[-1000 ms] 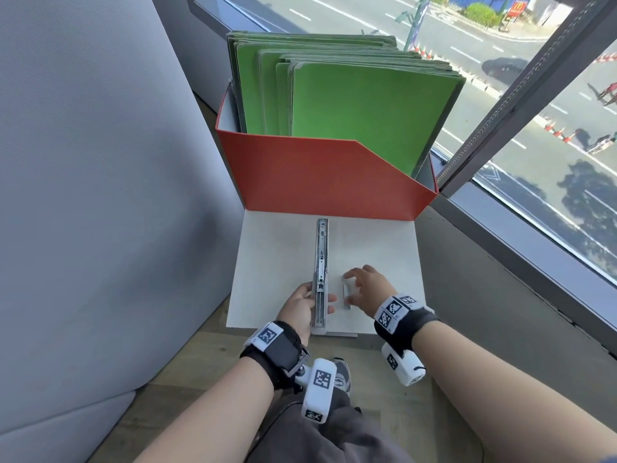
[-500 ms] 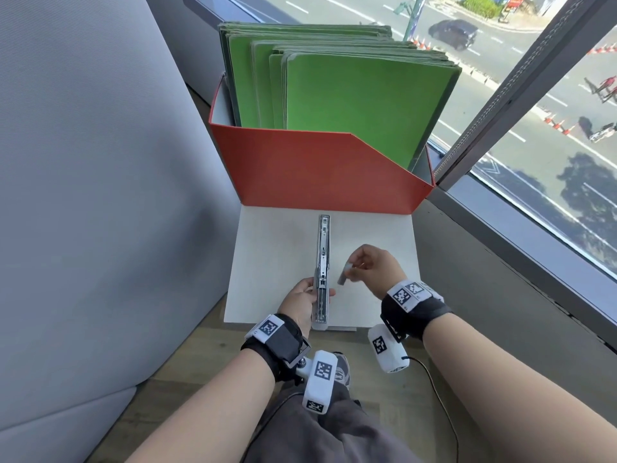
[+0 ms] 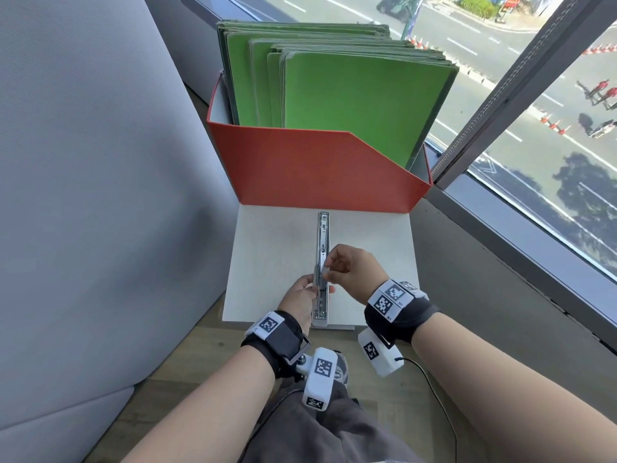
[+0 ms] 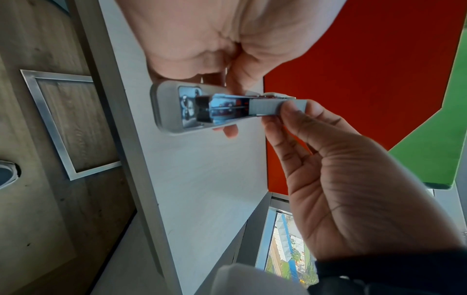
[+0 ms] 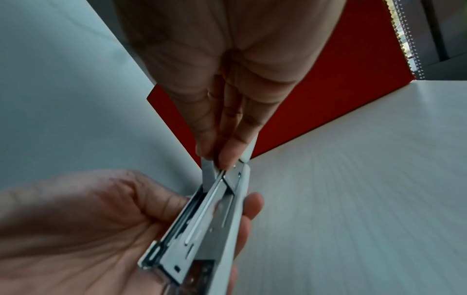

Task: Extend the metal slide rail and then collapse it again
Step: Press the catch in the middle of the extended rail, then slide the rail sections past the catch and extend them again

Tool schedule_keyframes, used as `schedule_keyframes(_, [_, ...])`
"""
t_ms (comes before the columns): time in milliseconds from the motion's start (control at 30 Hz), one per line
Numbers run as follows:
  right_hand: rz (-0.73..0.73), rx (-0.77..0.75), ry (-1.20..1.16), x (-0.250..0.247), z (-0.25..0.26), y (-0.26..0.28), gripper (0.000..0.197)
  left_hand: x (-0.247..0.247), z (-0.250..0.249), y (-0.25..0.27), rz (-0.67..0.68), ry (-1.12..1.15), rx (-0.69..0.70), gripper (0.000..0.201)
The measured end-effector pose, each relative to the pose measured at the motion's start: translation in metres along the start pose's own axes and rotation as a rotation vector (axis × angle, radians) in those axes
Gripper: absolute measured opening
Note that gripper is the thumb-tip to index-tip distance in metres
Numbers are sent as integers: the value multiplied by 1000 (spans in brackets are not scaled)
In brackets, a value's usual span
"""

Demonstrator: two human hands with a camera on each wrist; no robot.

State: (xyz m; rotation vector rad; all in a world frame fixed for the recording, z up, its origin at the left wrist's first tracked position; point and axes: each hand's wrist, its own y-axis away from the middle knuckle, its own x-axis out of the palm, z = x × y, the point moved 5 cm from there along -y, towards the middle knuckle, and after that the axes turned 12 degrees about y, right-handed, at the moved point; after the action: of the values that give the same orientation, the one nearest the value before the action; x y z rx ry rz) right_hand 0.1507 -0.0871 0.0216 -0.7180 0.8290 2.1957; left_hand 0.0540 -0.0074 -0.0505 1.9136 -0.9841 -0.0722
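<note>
One slide rail, two hands, one red box (green folders uncountable).

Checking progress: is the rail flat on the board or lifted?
Near end lifted: left hand grips the rail with fingers curled beneath it. Whether the far end touches the board, cannot tell.

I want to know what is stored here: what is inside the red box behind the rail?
The red box holds a stack of green boards standing upright, their tops rising above its front wall. That wall covers their lower parts and the box floor, so anything else inside cannot be seen.
</note>
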Motion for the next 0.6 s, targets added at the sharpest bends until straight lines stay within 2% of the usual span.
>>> schedule_keyframes(267, [18,-53,83,4,5,-1,19,0,-1,-3,-16,27,4,33])
schedule_keyframes(367, [26,-87,151,7,5,3,14,0,-4,-2,-24,21,10,33])
schedule_keyframes(600, [9,-142,223,19,2,15,16,2,-9,-3,26,76,5,30])
